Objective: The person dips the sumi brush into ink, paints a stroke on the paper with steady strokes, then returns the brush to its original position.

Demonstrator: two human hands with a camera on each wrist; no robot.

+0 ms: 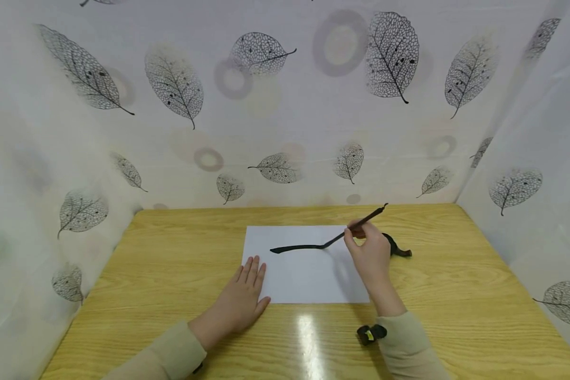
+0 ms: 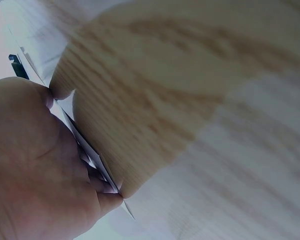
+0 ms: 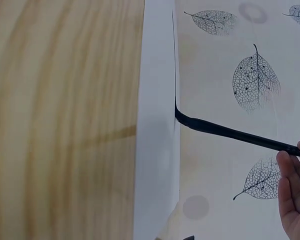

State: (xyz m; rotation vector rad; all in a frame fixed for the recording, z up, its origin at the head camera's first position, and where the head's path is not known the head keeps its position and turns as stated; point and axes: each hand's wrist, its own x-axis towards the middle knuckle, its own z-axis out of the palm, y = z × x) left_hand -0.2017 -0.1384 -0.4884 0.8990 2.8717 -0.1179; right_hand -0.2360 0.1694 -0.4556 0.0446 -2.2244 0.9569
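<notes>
A white sheet of paper (image 1: 304, 279) lies on the wooden table, with one thick black stroke (image 1: 294, 248) running across its upper part. My right hand (image 1: 372, 256) pinches a dark brush (image 1: 361, 220) between thumb and fingertips. The brush slants up to the right, and its bent tip meets the right end of the stroke. In the right wrist view, the brush (image 3: 230, 133) touches the paper (image 3: 157, 115) with its bristles bent. Flat on the paper's lower left edge rests my left hand (image 1: 242, 295), fingers straight and thumb apart.
A black curved object with a brown end (image 1: 401, 252) lies right of the paper, partly hidden behind my right hand. The wooden table (image 1: 180, 248) is bordered by white curtains (image 1: 285, 116) printed with leaves. A black wrist strap (image 1: 371, 334) shows by the right sleeve.
</notes>
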